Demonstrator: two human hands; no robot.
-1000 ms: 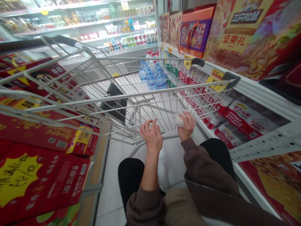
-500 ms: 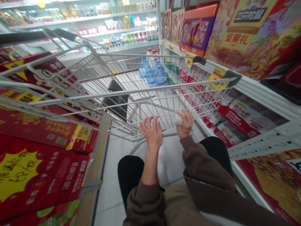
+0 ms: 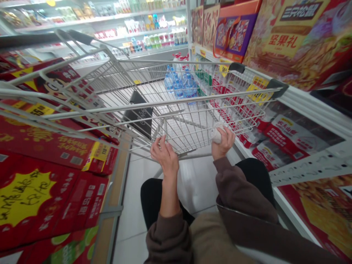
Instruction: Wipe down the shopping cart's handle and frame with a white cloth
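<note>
A metal wire shopping cart [image 3: 178, 104] stands sideways in front of me, with a dark plate [image 3: 140, 113] fixed inside its wire frame. At the lower edge of its near side, my left hand [image 3: 166, 156] is closed, its fingers curled around the wires. My right hand [image 3: 224, 143] grips a crumpled white cloth [image 3: 216, 135] and holds it against the wires of the basket, further right. The hidden fingertips of the right hand are behind the cloth.
Red gift cartons [image 3: 55, 198] are stacked close on the left. A shelf [image 3: 310, 161] of bottled-water packs and gift boxes runs along the right. Large water bottles [image 3: 181, 86] stand on the floor beyond the cart, before a lit refrigerated display [image 3: 110, 33].
My left hand has moved left along the cart's lower edge, and its fingers have curled in more. My right hand has shifted slightly right with the cloth. The view has turned a little.
</note>
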